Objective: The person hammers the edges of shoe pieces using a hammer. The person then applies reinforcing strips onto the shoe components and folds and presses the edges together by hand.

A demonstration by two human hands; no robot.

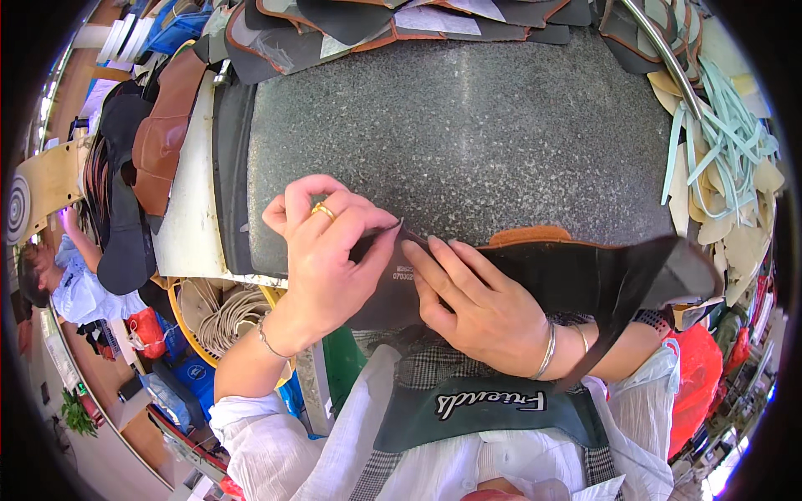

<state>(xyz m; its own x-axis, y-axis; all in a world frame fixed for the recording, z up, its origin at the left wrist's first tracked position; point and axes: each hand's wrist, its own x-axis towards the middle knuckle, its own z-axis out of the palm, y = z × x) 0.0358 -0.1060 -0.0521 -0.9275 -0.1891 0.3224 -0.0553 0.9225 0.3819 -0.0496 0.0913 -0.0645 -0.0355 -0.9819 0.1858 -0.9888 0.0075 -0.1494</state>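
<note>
A black leather piece with a brown edge, like a shoe upper part, lies along the near edge of the grey speckled work surface. Its right end rises in a curved shape, and a dark strip hangs from there across my right forearm. My left hand, wearing a gold ring, is closed in a pinch on the piece's dark edge. Just right of it, my right hand lies on the leather with its fingers stretched toward that edge. The underside of the piece is hidden.
Stacked dark leather parts line the far edge of the work surface. Brown and black parts hang at left. Pale blue strips lie at right beside a metal rod. Another person sits far left.
</note>
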